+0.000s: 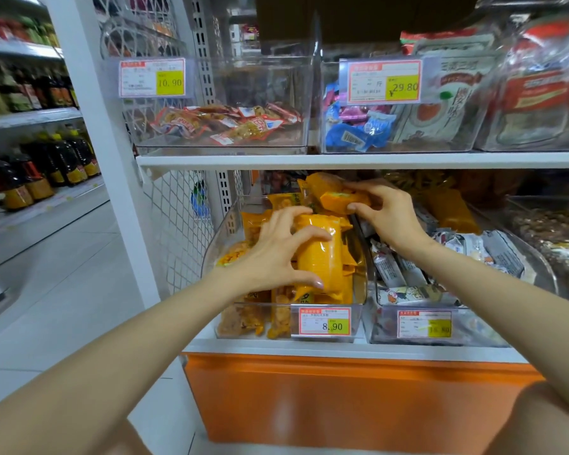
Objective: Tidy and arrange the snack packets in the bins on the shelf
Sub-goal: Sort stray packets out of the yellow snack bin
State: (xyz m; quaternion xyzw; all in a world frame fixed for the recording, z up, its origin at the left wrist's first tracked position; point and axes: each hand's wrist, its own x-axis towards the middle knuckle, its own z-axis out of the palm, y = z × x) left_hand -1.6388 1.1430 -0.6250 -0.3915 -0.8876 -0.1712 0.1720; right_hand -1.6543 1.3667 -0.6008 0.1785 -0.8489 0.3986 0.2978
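1. While the left hand [273, 254] spreads over a long orange packet [326, 257], fingers apart and curled round its top, thumb hooked at its lower end, that packet lies lengthwise on top of the heap in the clear bin [216, 238].
2. It is glossy, bright orange, sealed flat at both ends, and it catches the light.
3. Over at the back of the bin, the right hand [385, 211] pinches a smaller orange packet [339, 198] between thumb and fingertips, lifted just above the pile.
4. More orange packets crowd beneath both hands, and some show pale fried pieces through the bin's front wall.
5. On the bin's front sits a red-and-yellow price tag [324, 321] reading 8.90.
6. Just right of the bin, touching it, a second bin [385, 326] holds grey-white packets [493, 254].
7. Directly above the bin, the white shelf board [342, 160] hangs low over its rear, with the right hand close beneath it.
8. Higher still, a bin of red packets [217, 124] and a bin of blue wrapped sweets [358, 129].
9. Left of the bin is wire mesh [178, 231]; below it an orange panel [342, 395]; far left, dark bottles [46, 172].
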